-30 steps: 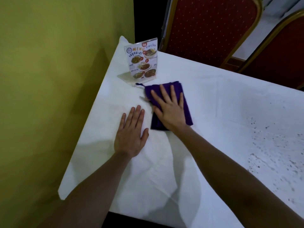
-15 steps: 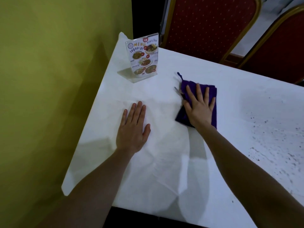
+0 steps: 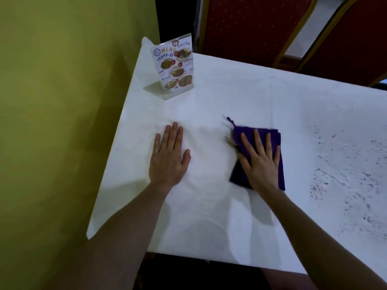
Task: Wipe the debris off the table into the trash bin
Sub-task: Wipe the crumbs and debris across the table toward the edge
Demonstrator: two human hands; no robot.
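A folded purple cloth (image 3: 280, 174) lies flat on the white tablecloth (image 3: 230, 91). My right hand (image 3: 260, 162) presses down on it, palm flat and fingers spread. My left hand (image 3: 168, 158) rests flat on the bare tablecloth to the left of the cloth, holding nothing. Dark specks of debris (image 3: 345, 174) are scattered over the right part of the table, to the right of the cloth. No trash bin is in view.
A clear menu stand (image 3: 173, 68) stands at the table's far left corner. A yellow-green wall (image 3: 62, 122) runs along the left edge. Two red chairs (image 3: 251, 24) stand behind the far edge. The near table edge (image 3: 209, 258) is close to my body.
My right hand has slid the purple cloth rightward from below the menu stand, then toward the near edge. My left hand has stayed flat in place.
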